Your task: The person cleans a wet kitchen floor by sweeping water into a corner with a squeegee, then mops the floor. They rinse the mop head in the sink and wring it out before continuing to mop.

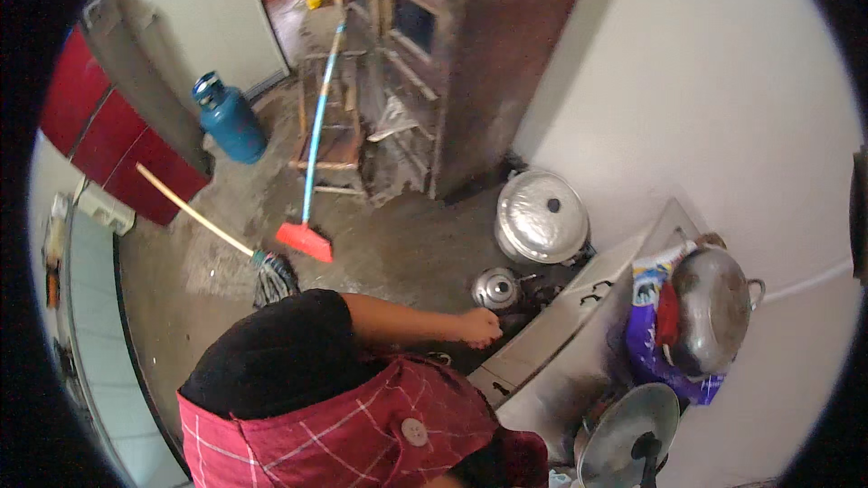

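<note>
Reaching out from a black sleeve, left hand (479,327) sits at the near edge of a steel desk (553,330). Fingers (491,334) curled inward, knuckles up. Cannot tell whether they grip anything; underside hidden, area beneath is dark.

Small shiny kettle (495,289): just beyond the fingers, upright, close but a narrow gap shows, not touching. It stands on a dark surface at the desk's far-left end.

Big round pot w/ domed metal lid (541,215): further out past the kettle, well apart from the fingers.

Right of the fingers, across the desk: grey wok-type pan (714,307) w/ side handles, resting on a purple-blue bag (646,357); red item tucked betw. pan and bag. Round metal lid w/ black knob (628,434) lies nearer the body, right of the fingers.

Right hand: not seen. Red checked cloth (362,425) covers the torso below the arm.

Behind the hand, on concrete floor (398,235): red broom w/ blue handle (306,239), mop (271,276), blue gas cylinder (228,117).
</note>
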Demonstrator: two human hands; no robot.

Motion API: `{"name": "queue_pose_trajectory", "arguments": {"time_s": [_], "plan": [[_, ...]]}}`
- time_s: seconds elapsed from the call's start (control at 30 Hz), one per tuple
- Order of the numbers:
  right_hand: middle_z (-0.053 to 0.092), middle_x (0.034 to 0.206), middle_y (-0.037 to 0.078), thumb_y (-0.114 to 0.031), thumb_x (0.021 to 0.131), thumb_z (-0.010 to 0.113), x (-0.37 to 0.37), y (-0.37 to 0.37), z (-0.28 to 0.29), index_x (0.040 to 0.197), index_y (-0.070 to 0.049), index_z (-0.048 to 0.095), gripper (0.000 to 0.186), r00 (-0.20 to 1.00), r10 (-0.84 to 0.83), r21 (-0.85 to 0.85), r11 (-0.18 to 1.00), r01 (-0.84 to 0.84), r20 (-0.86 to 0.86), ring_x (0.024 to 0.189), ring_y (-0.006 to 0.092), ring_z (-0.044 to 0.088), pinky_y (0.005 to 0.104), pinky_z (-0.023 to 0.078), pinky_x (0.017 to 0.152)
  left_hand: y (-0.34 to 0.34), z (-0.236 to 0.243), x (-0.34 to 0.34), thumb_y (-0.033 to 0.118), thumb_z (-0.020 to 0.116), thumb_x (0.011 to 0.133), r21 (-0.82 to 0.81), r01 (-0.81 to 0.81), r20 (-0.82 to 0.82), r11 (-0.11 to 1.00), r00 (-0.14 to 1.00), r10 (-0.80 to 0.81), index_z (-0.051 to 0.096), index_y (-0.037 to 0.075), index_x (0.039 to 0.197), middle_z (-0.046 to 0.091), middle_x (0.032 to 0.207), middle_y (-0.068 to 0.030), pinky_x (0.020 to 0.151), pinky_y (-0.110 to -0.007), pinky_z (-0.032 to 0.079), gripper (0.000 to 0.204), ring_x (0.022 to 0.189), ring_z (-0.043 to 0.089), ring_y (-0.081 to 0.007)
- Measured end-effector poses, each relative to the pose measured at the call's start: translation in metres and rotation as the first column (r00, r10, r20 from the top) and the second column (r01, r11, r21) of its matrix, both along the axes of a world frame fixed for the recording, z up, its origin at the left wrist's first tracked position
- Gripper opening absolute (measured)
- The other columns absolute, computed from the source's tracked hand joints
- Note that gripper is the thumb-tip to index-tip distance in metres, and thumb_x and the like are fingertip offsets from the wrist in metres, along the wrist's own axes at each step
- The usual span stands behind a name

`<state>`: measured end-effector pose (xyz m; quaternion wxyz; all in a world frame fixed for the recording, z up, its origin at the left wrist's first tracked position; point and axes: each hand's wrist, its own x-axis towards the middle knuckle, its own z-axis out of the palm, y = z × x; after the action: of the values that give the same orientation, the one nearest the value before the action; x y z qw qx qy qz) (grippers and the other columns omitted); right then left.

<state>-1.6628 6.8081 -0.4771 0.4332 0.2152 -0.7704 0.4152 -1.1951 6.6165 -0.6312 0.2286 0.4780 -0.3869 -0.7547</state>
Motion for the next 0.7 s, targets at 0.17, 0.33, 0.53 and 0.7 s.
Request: {"name": "queue_pose_trajectory", "arguments": {"time_s": [0.17, 0.33, 0.53, 0.7], "plan": [[0.061, 0.104, 0.015, -0.036, 0.085, 0.065, 0.121, -0.113, 0.055, 0.104, -0.002, 0.061, 0.040, 0.820, 0.571, -0.021, 0.821, -0.570, 0.043, 0.083, 0.0290, 0.060, 0.0377, 0.049, 0.074, 0.055, 0.016, 0.134, 0.021, 0.056, 0.084, -0.025, -0.213, 0.247, 0.977, 0.945, 0.213, 0.060, 0.001, 0.086, 0.061, 0.072, -0.0081, 0.049, -0.031, 0.050, 0.021, 0.057, 0.059, -0.0165], [0.062, 0.102, 0.015, -0.017, 0.093, 0.054, 0.283, -0.191, 0.060, 0.107, 0.005, 0.060, 0.027, 0.425, 0.896, -0.069, 0.436, -0.897, 0.132, 0.093, 0.0225, 0.058, 0.0320, 0.046, 0.084, 0.133, 0.009, 0.246, 0.018, 0.055, 0.082, -0.096, -0.391, 0.104, 0.915, 0.911, 0.400, 0.060, 0.000, 0.088, 0.062, 0.073, -0.0076, 0.050, -0.030, 0.050, 0.020, 0.060, 0.060, -0.0165], [0.060, 0.088, 0.011, -0.012, 0.092, 0.052, 0.443, -0.252, -0.045, 0.107, 0.004, 0.059, 0.022, 0.097, 0.911, 0.119, 0.053, -0.991, 0.400, 0.071, 0.0154, 0.051, 0.0285, 0.045, 0.063, 0.232, -0.022, 0.347, 0.015, 0.057, 0.080, -0.099, -0.800, 0.259, 0.592, 0.554, 0.791, 0.062, 0.001, 0.090, 0.061, 0.072, -0.0081, 0.051, -0.032, 0.049, 0.018, 0.060, 0.060, -0.0181], [0.063, 0.088, 0.013, -0.007, 0.087, 0.051, 0.565, -0.255, -0.046, 0.105, 0.002, 0.060, 0.022, -0.247, 0.835, 0.132, -0.352, -0.927, 0.491, 0.076, 0.0195, 0.059, 0.0315, 0.048, 0.070, 0.301, -0.020, 0.408, 0.021, 0.054, 0.086, -0.078, -0.978, 0.203, 0.191, 0.172, 0.964, 0.058, 0.002, 0.086, 0.059, 0.071, -0.0080, 0.051, -0.031, 0.049, 0.019, 0.059, 0.058, -0.0184]]}}
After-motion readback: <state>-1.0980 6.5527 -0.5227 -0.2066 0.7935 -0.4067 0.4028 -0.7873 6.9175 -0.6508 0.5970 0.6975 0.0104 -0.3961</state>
